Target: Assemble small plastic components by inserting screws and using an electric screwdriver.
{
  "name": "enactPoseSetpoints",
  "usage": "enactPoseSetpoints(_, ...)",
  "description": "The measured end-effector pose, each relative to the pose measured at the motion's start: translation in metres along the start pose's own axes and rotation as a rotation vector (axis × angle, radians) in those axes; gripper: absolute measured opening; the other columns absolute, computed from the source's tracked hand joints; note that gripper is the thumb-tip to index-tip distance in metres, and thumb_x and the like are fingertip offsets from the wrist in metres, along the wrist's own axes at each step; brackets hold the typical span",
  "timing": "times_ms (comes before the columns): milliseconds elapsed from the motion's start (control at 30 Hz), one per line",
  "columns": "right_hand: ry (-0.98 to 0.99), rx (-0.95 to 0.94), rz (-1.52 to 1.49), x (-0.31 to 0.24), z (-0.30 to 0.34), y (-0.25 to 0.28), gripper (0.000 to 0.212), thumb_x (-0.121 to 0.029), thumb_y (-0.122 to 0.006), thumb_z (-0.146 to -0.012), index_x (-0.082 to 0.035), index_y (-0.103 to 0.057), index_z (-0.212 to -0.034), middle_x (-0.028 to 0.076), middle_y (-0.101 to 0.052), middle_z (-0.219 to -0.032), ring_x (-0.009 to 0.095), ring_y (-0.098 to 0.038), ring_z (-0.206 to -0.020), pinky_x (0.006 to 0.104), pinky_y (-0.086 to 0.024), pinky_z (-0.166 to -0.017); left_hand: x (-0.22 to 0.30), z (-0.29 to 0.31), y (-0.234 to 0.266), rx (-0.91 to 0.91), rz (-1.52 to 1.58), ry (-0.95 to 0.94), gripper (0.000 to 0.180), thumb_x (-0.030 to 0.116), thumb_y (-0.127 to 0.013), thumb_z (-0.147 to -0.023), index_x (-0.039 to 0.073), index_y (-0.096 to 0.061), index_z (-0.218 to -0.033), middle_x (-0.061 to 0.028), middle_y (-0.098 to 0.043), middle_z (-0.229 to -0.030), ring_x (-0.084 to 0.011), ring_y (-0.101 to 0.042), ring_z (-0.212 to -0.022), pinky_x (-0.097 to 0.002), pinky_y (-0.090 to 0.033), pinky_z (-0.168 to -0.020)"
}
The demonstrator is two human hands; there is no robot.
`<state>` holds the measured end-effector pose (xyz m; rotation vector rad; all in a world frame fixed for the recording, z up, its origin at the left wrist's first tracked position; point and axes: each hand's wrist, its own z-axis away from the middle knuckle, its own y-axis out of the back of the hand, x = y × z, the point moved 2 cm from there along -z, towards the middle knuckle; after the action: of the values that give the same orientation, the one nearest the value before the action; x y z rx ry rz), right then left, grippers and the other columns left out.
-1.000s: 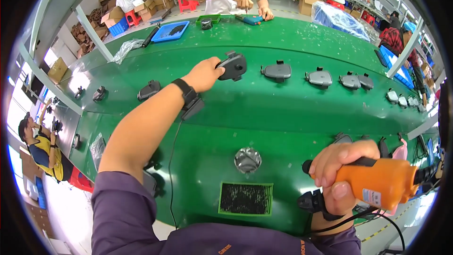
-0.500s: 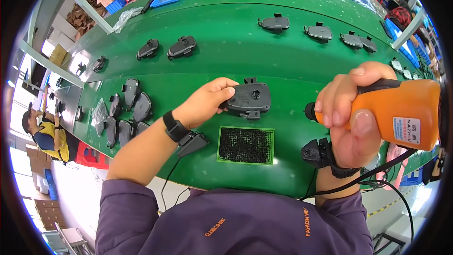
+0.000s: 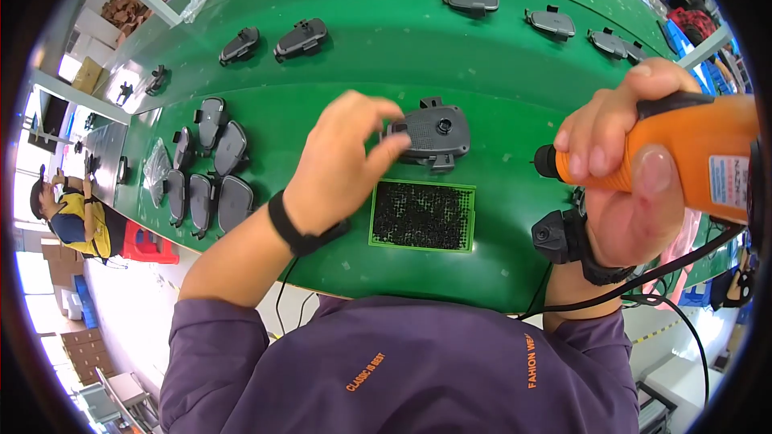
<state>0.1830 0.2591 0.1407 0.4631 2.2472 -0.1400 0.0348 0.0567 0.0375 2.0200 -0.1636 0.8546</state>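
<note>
Broadly, a green worktable (image 3: pixel 515 273) is overlain by everything shown. At right, an orange power driver (image 3: pixel 693 162) is grasped by the right hand (image 3: pixel 653 185); its cable (image 3: pixel 693 255), slung near the wrist, could be snagged if the tool were swung left. At centre, the left hand (image 3: pixel 342 153) is held with thumb and fingers parted; whether contact is made cannot be told. On the near side, a green tray (image 3: pixel 472 217) could be jostled by a sweeping forearm, its small black pieces (image 3: pixel 422 215) being scattered. Just beyond lies 1 dark grey unit (image 3: pixel 434 133), which could be spun if pressed unsteadied.
</note>
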Motion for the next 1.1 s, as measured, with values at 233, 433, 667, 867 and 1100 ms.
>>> enactPoseSetpoints(233,-0.088,0.068,-0.015,0.009,0.001,-0.004,0.050,-0.036,-0.054,-0.096,0.003,-0.045,-0.127,0.005,-0.055,-0.075,0.015,-0.054,-0.060,0.0328,-0.049,-0.064,0.026,0.038,-0.033,-0.364,-0.093,-0.135,0.016,0.012,-0.071,-0.082,0.006,-0.069,-0.096,-0.0085,-0.062,-0.094,-0.0310,-0.059,-0.091,-0.0419,-0.047,-0.083)
enactPoseSetpoints(433,-0.050,-0.008,-0.120,0.013,0.002,0.001,0.050,-0.035,-0.054,-0.096,0.003,-0.044,-0.127,0.005,-0.054,-0.074,0.015,-0.054,-0.059,0.0332,-0.050,-0.065,0.023,0.039,-0.037,-0.338,-0.094,-0.183,0.010,0.011,-0.070,-0.083,0.005,-0.067,-0.091,-0.0080,-0.062,-0.091,-0.0299,-0.059,-0.089,-0.0417,-0.047,-0.082)
enactPoseSetpoints(667,-0.089,-0.069,-0.203,0.017,0.002,-0.005,0.049,-0.033,-0.059,-0.095,0.001,-0.044,-0.126,0.004,-0.054,-0.074,0.015,-0.053,-0.057,0.0325,-0.050,-0.061,0.023,0.022,-0.037,-0.171,0.237,-0.043,0.008,0.008,-0.071,-0.084,0.003,-0.067,-0.088,-0.0086,-0.060,-0.080,-0.0305,-0.059,-0.076,-0.0397,-0.049,-0.071)
enactPoseSetpoints(867,-0.165,-0.083,-0.276,0.019,0.003,-0.014,0.052,-0.037,-0.062,-0.094,-0.001,-0.044,-0.126,0.003,-0.054,-0.073,0.015,-0.053,-0.056,0.0325,-0.051,-0.059,0.037,0.001,-0.037,-0.045,0.359,-0.017,0.010,0.006,-0.073,-0.082,0.003,-0.065,-0.089,-0.0099,-0.060,-0.081,-0.0308,-0.059,-0.075,-0.0395,-0.049,-0.068)
enactPoseSetpoints(1100,-0.198,-0.123,-0.394,0.022,0.004,-0.016,0.054,-0.043,-0.063,-0.095,-0.006,-0.043,-0.129,0.002,-0.054,-0.074,0.014,-0.054,-0.057,0.0328,-0.052,-0.061,0.042,-0.007,-0.042,0.012,0.284,-0.149,0.016,0.007,-0.075,-0.079,0.003,-0.064,-0.090,-0.0089,-0.060,-0.082,-0.0305,-0.060,-0.077,-0.0420,-0.049,-0.070)
